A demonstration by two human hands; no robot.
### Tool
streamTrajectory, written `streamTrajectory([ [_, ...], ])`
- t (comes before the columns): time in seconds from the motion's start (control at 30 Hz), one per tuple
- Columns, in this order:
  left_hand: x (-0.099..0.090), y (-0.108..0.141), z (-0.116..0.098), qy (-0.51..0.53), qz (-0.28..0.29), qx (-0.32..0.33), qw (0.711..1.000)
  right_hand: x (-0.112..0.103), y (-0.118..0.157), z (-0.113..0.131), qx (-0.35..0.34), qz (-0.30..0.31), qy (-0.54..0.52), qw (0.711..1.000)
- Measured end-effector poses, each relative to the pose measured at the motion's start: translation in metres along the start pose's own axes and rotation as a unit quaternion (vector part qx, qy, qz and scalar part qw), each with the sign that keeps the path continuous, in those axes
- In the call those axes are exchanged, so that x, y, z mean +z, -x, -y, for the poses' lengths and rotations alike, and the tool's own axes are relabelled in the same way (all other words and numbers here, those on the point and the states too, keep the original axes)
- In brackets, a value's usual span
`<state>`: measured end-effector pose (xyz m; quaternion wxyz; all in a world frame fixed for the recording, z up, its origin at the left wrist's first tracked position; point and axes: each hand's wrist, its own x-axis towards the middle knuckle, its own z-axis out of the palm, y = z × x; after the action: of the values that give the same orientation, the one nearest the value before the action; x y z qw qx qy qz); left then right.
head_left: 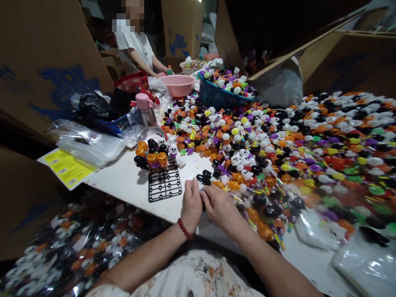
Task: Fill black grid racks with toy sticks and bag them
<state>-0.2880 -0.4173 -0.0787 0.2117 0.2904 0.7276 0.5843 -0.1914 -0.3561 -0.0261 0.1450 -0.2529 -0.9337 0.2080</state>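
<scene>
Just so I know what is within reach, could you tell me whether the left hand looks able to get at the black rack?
Probably yes: the black rack is just left of the left hand, with bare white tabletop between, though its fingers are together with the right hand's.

A glossy black plastic toy figure with rounded lobes [204,177] shows near the front edge of the white bench [133,185]. Its lower part is hidden, so its full shape and tilt cannot be told, nor whether it rests on the bench or is held clear.
</scene>
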Motion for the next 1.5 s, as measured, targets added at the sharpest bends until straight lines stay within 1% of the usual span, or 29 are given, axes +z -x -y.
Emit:
streamTrajectory([
  [0.07,0.004,-0.003,-0.003,0.027,-0.001,-0.021,0.999,-0.004,-0.002,-0.001,0.003,0.002,0.01,1.0],
  [0.1,0.005,-0.005,-0.005,0.045,0.004,-0.034,0.998,-0.01,-0.004,-0.006,0.002,-0.001,0.005,1.0],
  [0.17,0.002,-0.013,-0.009,0.069,0.037,-0.053,0.996,-0.028,-0.004,-0.022,0.013,-0.031,-0.011,0.999],
  [0.2,-0.001,-0.018,-0.011,0.056,0.053,-0.048,0.996,-0.04,-0.003,-0.033,0.025,-0.061,-0.008,0.998],
  [0.23,-0.006,-0.024,-0.013,0.023,0.061,-0.031,0.997,-0.054,-0.002,-0.046,0.04,-0.1,0.012,0.994],
  [0.27,-0.011,-0.031,-0.014,-0.034,0.062,0.003,0.998,-0.068,-0.001,-0.06,0.054,-0.143,0.053,0.987],
  [0.3,-0.016,-0.038,-0.015,-0.112,0.054,0.048,0.991,-0.08,-0.001,-0.073,0.065,-0.187,0.114,0.973],
  [0.33,-0.021,-0.046,-0.015,-0.201,0.043,0.092,0.974,-0.091,-0.001,-0.085,0.078,-0.226,0.18,0.954],
  [0.37,-0.024,-0.053,-0.015,-0.29,0.033,0.121,0.949,-0.099,-0.004,-0.095,0.085,-0.252,0.238,0.934],
  [0.4,-0.027,-0.061,-0.015,-0.37,0.031,0.127,0.92,-0.103,-0.007,-0.101,0.087,-0.26,0.282,0.92],
  [0.43,-0.028,-0.068,-0.015,-0.435,0.033,0.114,0.893,-0.104,-0.013,-0.104,0.08,-0.249,0.306,0.915],
  [0.47,-0.028,-0.074,-0.016,-0.481,0.038,0.092,0.871,-0.102,-0.021,-0.105,0.068,-0.222,0.314,0.921],
  [0.5,-0.027,-0.08,-0.017,-0.508,0.044,0.069,0.857,-0.096,-0.031,-0.103,0.048,-0.183,0.313,0.931],
  [0.53,-0.026,-0.085,-0.018,-0.518,0.05,0.053,0.853,-0.088,-0.042,-0.099,0.029,-0.142,0.308,0.94],
  [0.6,-0.021,-0.094,-0.019,-0.505,0.056,0.041,0.86,-0.069,-0.067,-0.092,0.0,-0.058,0.301,0.952],
  [0.67,-0.018,-0.1,-0.018,-0.477,0.058,0.036,0.876,-0.049,-0.091,-0.088,-0.022,0.012,0.304,0.952],
  [0.7,-0.017,-0.102,-0.016,-0.457,0.061,0.032,0.887,-0.041,-0.101,-0.088,-0.035,0.036,0.308,0.95],
  [0.77,-0.017,-0.107,-0.01,-0.405,0.067,0.024,0.911,-0.029,-0.117,-0.092,-0.062,0.057,0.321,0.943],
  [0.83,-0.018,-0.11,-0.004,-0.334,0.074,0.019,0.939,-0.023,-0.13,-0.099,-0.077,0.063,0.331,0.938],
  [0.93,-0.021,-0.113,0.001,-0.193,0.081,0.007,0.978,-0.023,-0.145,-0.107,-0.077,0.061,0.324,0.941],
  [1.0,-0.024,-0.11,0.001,-0.078,0.087,-0.011,0.993,-0.027,-0.15,-0.106,-0.063,0.043,0.301,0.951],
  [1.07,-0.028,-0.103,-0.002,0.045,0.092,-0.04,0.994,-0.031,-0.148,-0.099,-0.043,0.016,0.261,0.964],
  [1.13,-0.031,-0.094,-0.007,0.158,0.093,-0.077,0.98,-0.035,-0.136,-0.086,-0.029,-0.014,0.19,0.981],
  [1.2,-0.032,-0.085,-0.012,0.247,0.088,-0.114,0.958,-0.037,-0.113,-0.069,-0.023,-0.043,0.088,0.995],
  [1.3,-0.028,-0.072,-0.02,0.338,0.079,-0.162,0.924,-0.036,-0.069,-0.044,-0.032,-0.071,-0.059,0.995],
  [1.33,-0.026,-0.068,-0.023,0.375,0.077,-0.181,0.906,-0.034,-0.054,-0.037,-0.04,-0.078,-0.093,0.992],
  [1.43,-0.018,-0.058,-0.03,0.484,0.078,-0.243,0.837,-0.026,-0.022,-0.023,-0.058,-0.086,-0.151,0.983],
  [1.47,-0.015,-0.054,-0.032,0.505,0.081,-0.259,0.819,-0.023,-0.015,-0.021,-0.06,-0.087,-0.16,0.981],
  [1.5,-0.012,-0.051,-0.034,0.514,0.083,-0.269,0.81,-0.02,-0.01,-0.02,-0.063,-0.092,-0.164,0.98],
])
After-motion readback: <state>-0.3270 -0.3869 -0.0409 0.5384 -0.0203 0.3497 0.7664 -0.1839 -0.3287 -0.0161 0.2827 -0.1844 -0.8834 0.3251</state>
